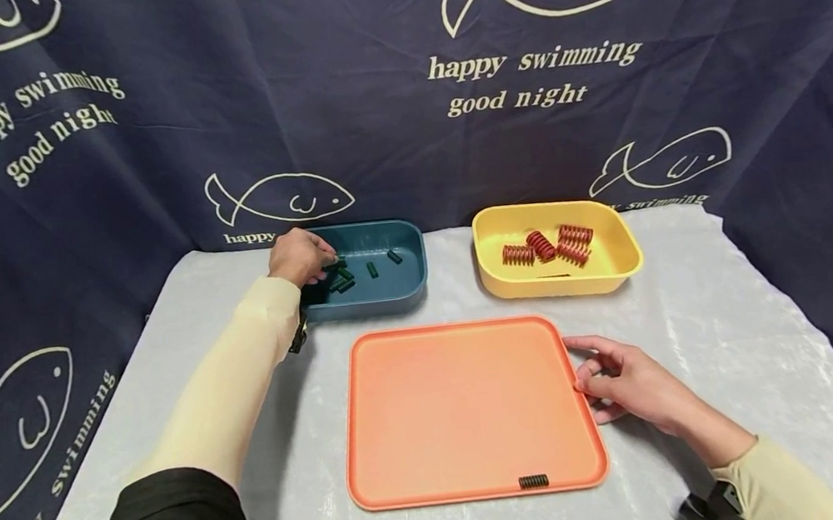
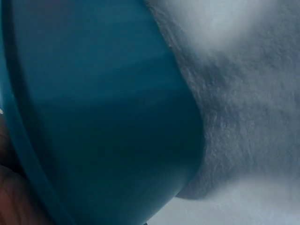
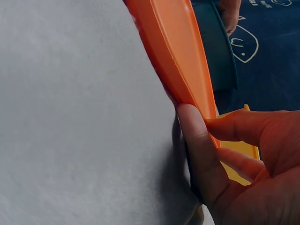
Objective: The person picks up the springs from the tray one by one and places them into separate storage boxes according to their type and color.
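Head view shows the left hand reaching into the teal bin at the bench's far edge, fingers curled over dark green springs, while the right hand, loosely curled, steadies the orange tray's right rim.

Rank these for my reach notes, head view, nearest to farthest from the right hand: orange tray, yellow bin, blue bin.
1. Orange tray: touching the right hand, at its left.
2. Yellow bin: behind the hand.
3. Blue bin: far back-left, where the left hand reaches in.
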Tool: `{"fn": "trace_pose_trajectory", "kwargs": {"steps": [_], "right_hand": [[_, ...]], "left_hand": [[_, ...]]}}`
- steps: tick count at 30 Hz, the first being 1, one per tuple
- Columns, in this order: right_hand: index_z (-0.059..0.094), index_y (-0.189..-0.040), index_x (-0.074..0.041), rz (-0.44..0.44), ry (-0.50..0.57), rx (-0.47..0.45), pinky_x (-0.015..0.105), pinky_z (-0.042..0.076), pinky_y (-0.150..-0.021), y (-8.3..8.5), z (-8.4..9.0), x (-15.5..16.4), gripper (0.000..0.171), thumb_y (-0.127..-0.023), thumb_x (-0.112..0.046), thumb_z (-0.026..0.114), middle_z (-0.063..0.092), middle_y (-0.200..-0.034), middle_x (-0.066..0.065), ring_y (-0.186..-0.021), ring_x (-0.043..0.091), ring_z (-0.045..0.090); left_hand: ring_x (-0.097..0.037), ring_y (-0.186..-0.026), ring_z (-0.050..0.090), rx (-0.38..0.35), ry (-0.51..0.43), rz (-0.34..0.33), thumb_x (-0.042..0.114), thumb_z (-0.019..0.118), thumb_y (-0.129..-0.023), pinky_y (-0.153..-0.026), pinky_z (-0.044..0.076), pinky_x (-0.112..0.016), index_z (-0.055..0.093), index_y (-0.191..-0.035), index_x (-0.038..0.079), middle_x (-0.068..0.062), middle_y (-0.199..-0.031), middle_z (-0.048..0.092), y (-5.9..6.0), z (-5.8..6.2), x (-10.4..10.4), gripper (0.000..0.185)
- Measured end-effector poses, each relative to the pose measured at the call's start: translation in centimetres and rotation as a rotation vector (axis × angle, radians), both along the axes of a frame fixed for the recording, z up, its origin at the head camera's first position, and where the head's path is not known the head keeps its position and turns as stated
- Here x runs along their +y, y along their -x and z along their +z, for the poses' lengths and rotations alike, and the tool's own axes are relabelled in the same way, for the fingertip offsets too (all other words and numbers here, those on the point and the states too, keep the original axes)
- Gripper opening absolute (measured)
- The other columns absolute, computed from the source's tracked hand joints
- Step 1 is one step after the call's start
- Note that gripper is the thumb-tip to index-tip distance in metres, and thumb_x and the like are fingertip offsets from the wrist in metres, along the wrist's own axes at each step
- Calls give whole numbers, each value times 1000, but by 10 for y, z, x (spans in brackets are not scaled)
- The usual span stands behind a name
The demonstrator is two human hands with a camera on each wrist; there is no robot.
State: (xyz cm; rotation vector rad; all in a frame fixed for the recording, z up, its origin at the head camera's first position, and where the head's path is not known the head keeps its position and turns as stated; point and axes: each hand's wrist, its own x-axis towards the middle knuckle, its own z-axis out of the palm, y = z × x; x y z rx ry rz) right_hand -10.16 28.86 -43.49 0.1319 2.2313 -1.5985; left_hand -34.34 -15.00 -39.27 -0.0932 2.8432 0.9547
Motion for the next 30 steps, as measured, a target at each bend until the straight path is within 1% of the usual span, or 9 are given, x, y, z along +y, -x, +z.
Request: {"fn": "trace_pose_trajectory", "kwargs": {"steps": [5,9,12,14,17,20,24,27,30], "right_hand": [[40,-156,-4,2,-1,-2,42,62,-63,1,0,-1,65,-96,3,64,60,-101,18,-77,25,66],[40,-155,-4,-1,-1,2,43,62,-63,0,1,-1,65,-95,4,64,61,-101,18,-78,24,67],[40,-155,-3,-5,-4,3,43,62,-63,0,1,-1,65,-95,4,64,61,-101,18,-79,24,67],[40,-155,-3,-8,-7,1,43,62,-63,0,0,-1,65,-95,4,64,61,-101,17,-80,24,67],[40,-156,-3,-8,-7,0,43,62,-63,-1,0,0,65,-95,4,64,61,-102,17,-80,24,67],[38,-156,-2,-2,4,5,43,62,-63,-2,-1,0,66,-96,4,65,61,-102,17,-79,23,67],[37,-156,-1,12,34,18,41,62,-62,-2,-2,1,66,-97,4,64,61,-102,17,-77,21,66],[37,-157,-1,18,45,25,41,62,-61,-3,-2,1,66,-97,4,63,61,-102,17,-76,21,66],[36,-157,-1,19,42,26,41,62,-61,-3,-3,1,65,-97,4,63,61,-102,17,-76,21,66]], "left_hand": [[-13,-57,69,-17,-29,-16,16,77,-91,-51,56,-25,81,-105,7,-13,-82,77,-1,1,-2,17],[-11,-58,69,-17,-57,-28,17,77,-92,-53,57,-26,81,-107,7,-14,-93,78,-1,6,-4,19],[-11,-62,71,-20,-97,-36,18,78,-93,-57,59,-28,81,-109,8,-14,-105,77,-3,13,-4,19],[-11,-66,72,-18,-132,-45,20,79,-93,-60,59,-29,81,-110,10,-13,-109,76,-6,18,-3,19],[-14,-72,73,-11,-197,-70,23,80,-93,-63,60,-31,81,-110,12,-13,-111,75,-14,29,3,20],[-20,-78,74,-13,-256,-115,26,81,-92,-63,59,-31,81,-111,14,-12,-109,75,-25,41,11,22],[-27,-90,74,-58,-336,-174,31,82,-91,-66,58,-32,80,-114,18,-5,-110,76,-40,56,23,27],[-28,-95,73,-92,-411,-224,32,82,-91,-73,60,-37,78,-119,19,-1,-114,75,-53,66,31,31],[-28,-97,73,-110,-490,-287,29,82,-91,-78,61,-42,77,-122,17,-2,-118,74,-66,74,37,34]]}}
